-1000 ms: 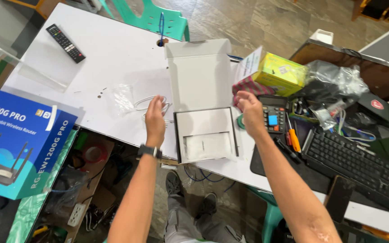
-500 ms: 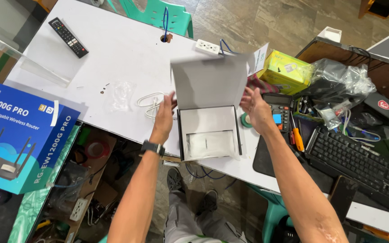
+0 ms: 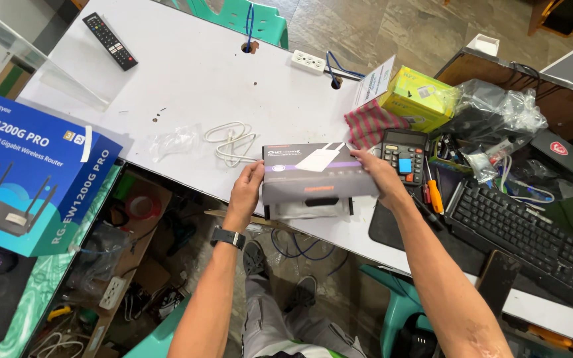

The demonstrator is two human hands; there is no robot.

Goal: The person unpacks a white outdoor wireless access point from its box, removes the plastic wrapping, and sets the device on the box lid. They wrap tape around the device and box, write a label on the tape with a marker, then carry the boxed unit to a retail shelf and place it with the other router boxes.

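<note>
I see both hands on a small grey product box (image 3: 318, 180) that sits at the near edge of the white table (image 3: 187, 79), just in front of me. The left hand (image 3: 247, 192) grips the box's left end, fingers curled around the side and thumb on the lid; a dark wristwatch (image 3: 227, 237) sits on that wrist. The right hand (image 3: 378, 175) clasps the right end, fingers spread over the lid's corner. The lid is lowered almost flat over the tray, whose pale front edge shows beneath it.

Just left of the box lies a coiled white cable (image 3: 231, 141), with a crumpled clear plastic bag (image 3: 175, 141) beside it. Just right of the right hand is a black calculator (image 3: 402, 151), and behind that a red-striped cloth (image 3: 374, 123) and a yellow carton (image 3: 420, 98). A black keyboard (image 3: 524, 233) lies further right, among clear bags and tools. A black remote control (image 3: 109, 41) rests at the table's far left corner, well apart from the hands, and a white power strip (image 3: 308, 61) sits at the far edge. A large blue router box (image 3: 28, 174) stands off the table to my left.
</note>
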